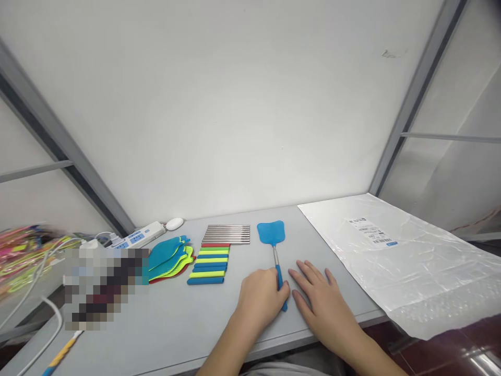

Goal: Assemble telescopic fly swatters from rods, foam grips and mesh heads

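Note:
A blue fly swatter [271,233] lies on the grey table, its flat head pointing away from me and a short metal shaft joining it to a blue handle. My left hand [261,293] is closed around that handle, whose lower end shows below the thumb. Just right of the handle, my right hand [321,300] rests on the tabletop with fingers spread and nothing in it. To the left is a row of blue, yellow-green, green and red handle sleeves [209,265]. Several metal rods [227,234] lie side by side behind them.
Loose swatter heads [166,256] are piled at the left, near a power strip [143,236] and a white oval object [174,224]. White cables run along the left edge. A large bubble-wrap mailer [395,261] covers the right side and overhangs the front edge.

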Demonstrator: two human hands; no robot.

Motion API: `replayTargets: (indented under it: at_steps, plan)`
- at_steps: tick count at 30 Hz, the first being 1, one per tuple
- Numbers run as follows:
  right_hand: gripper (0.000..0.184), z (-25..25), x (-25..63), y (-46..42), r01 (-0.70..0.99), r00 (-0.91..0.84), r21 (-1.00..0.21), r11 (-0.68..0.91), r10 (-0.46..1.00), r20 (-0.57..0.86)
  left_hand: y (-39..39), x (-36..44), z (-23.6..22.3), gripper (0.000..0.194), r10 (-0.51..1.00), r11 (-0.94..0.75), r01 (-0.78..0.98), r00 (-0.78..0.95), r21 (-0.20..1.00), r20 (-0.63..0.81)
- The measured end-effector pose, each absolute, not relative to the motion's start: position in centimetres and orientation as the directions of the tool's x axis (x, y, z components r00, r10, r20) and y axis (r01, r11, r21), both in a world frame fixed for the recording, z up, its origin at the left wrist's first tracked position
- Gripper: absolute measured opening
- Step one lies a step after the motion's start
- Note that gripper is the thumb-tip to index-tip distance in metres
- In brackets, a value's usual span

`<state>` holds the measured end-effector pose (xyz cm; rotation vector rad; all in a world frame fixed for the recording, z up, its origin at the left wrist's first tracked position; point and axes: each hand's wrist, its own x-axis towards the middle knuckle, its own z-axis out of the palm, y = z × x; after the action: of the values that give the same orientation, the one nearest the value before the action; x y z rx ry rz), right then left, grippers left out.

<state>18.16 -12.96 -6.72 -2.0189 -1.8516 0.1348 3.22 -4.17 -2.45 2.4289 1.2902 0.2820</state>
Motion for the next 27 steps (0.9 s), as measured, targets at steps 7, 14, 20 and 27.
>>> replayTargets:
  at_steps: [7,14,20,27]
  plan:
    - [0.051,-6.0,17.9,-13.1,0.944,0.102,-0.324,-0.056,0.987,0.127,-1.8,5.0,-2.1,0.041,0.773,-0.48,0.647,0.632,0.592,-0.063]
    - [0.053,-6.0,18.1,-13.1,0.95,0.097,-0.306,-0.062,0.99,0.1,0.0,6.1,-1.9,0.041,0.723,-0.472,0.662,0.669,0.582,-0.174]
    - [0.057,-6.4,18.1,-13.0,0.96,0.1,-0.272,-0.072,0.991,0.091,1.8,7.7,-1.4,0.037,0.732,-0.495,0.74,0.638,0.456,-0.24]
    - [0.066,-7.6,18.2,-12.6,0.963,0.141,-0.245,-0.11,0.984,0.112,3.6,9.3,-2.4,0.036,0.784,-0.51,0.806,0.579,0.299,-0.223]
